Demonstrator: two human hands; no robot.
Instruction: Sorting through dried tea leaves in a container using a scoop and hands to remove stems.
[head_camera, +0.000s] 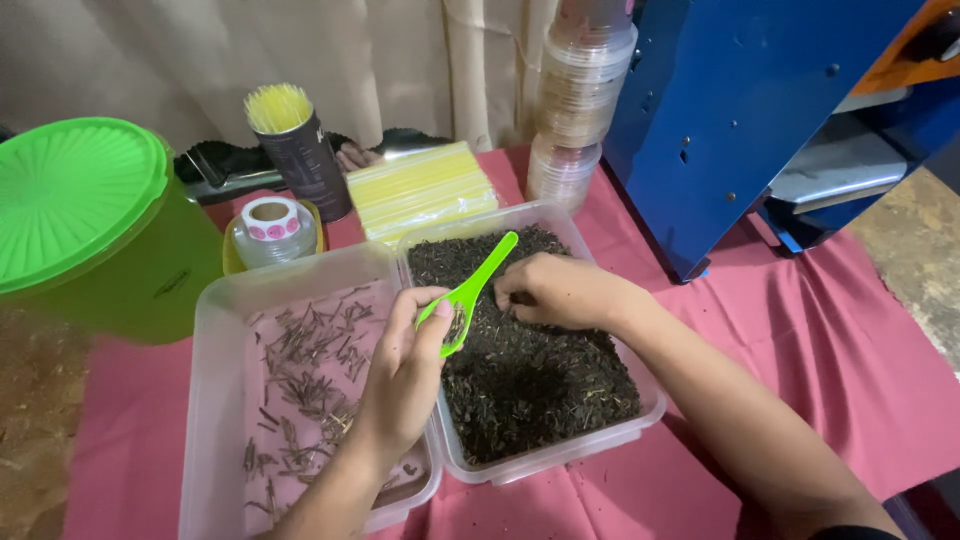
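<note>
— Where does the single view look from?

— From the person's head, above and a little behind the table (760, 330), tilted steeply down and forward.

— How near is it?

— Close. The forearms enter from the bottom edge, and the left hand (405, 365) and right hand (555, 292) sit near the middle of the frame, over the two clear tubs (215, 400).

— Which way does it face?

— Across the table toward the curtain (200, 50) at the far side. The green bucket (90, 230) is cut off at the left edge, the blue machine (740, 110) at the top right.

— Any second view to compare?

— No, only this one, so nothing overlaps.
</note>
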